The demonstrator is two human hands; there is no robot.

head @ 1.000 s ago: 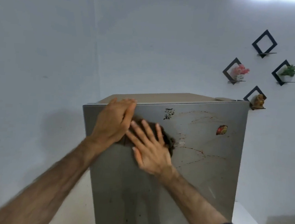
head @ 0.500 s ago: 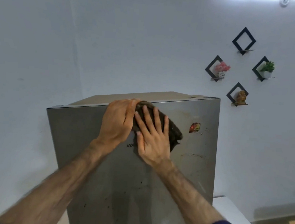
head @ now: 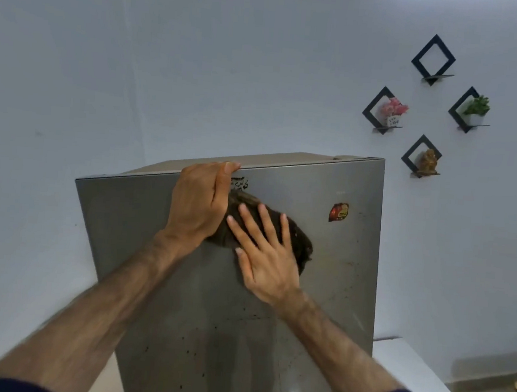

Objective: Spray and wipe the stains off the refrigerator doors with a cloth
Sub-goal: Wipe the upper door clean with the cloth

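Note:
The grey refrigerator door [head: 144, 217] fills the middle of the view. A dark brown cloth [head: 298, 240] lies flat against its upper part, just below a small black decal [head: 239, 183]. My right hand [head: 266, 255] presses on the cloth with fingers spread. My left hand [head: 199, 205] covers the cloth's left end, its fingertips reaching the door's top edge. Small dark specks [head: 184, 338] dot the lower door, and faint marks [head: 341, 264] show to the right of the cloth. A red sticker [head: 338, 212] sits near the top right.
Several black diamond wall shelves [head: 433, 59] hang to the right of the refrigerator, holding pink flowers [head: 394, 109], a green plant [head: 476, 106] and a brown figurine [head: 428, 162]. A white counter [head: 407, 368] stands beside the refrigerator's right side. A pale wall runs close along the left.
Both hands slid the cloth rightward across the upper door, then slightly down. The red streaks seen on the upper right of the door one second ago are gone.

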